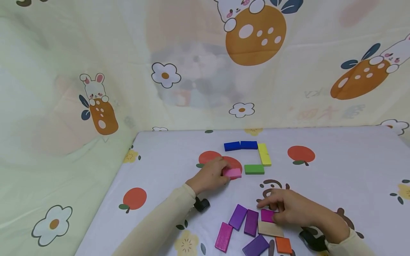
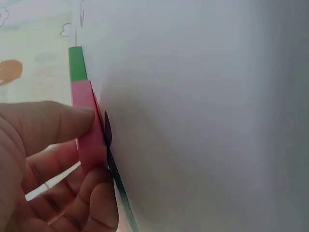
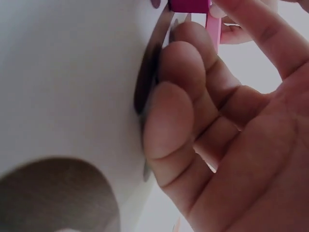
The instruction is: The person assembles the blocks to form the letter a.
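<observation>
With thumb and fingers my left hand (image 1: 213,174) grips a pink block (image 1: 233,173), just left of a green block (image 1: 254,169). The left wrist view shows the thumb pressed on the pink block (image 2: 89,130), the green block (image 2: 77,64) beyond it. My right hand (image 1: 298,209) pinches a magenta block (image 1: 267,215) that lies against a tan block (image 1: 270,229); its index finger reaches over the far side and its thumb is at the right end. In the right wrist view the magenta block (image 3: 190,5) is partly cut off, the other fingers curled near the cloth.
Two blue blocks (image 1: 241,145) and a yellow block (image 1: 264,154) form a bent row behind the green one. Several purple blocks (image 1: 251,223), a dark pink block (image 1: 224,237) and an orange block (image 1: 283,245) lie at the front. A printed cloth (image 1: 339,185) covers the table.
</observation>
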Motion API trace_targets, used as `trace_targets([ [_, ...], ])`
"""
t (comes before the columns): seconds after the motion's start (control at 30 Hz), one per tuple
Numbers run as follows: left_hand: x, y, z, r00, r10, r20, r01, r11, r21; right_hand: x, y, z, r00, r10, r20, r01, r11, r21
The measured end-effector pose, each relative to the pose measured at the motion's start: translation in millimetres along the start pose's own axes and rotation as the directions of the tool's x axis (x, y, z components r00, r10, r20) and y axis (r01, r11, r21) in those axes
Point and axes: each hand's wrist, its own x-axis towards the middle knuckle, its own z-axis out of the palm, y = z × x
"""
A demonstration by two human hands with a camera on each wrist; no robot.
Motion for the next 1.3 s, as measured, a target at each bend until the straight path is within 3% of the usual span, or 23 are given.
trace_targets([
  [0.33, 7.6, 2.9, 2.8, 0.999, -0.004, -0.031, 0.004, 1.000, -0.017, -1.4, -1.7, -0.3, 0.998, 0.032, 0.050, -0.033, 0.999, 0.008],
  [0.67, 12.0, 3.4, 6.1, 0.999, 0.011, -0.050, -0.012, 1.000, -0.013, -6.2, -0.5, -3.9, 1.000, 0.014, 0.000, -0.014, 1.000, -0.028],
  [1.0, 13.2, 3.2, 6.6, 0.998, 0.018, -0.058, -0.019, 1.000, -0.013, -7.1, 4.7, -8.3, 0.991, -0.013, -0.131, -0.003, 0.992, -0.124],
  [1.3, 13.1, 4.8, 5.8, 0.999, 0.008, -0.051, -0.009, 1.000, -0.024, -0.7, 4.6, -12.8, 0.953, 0.016, -0.304, -0.087, 0.971, -0.222],
])
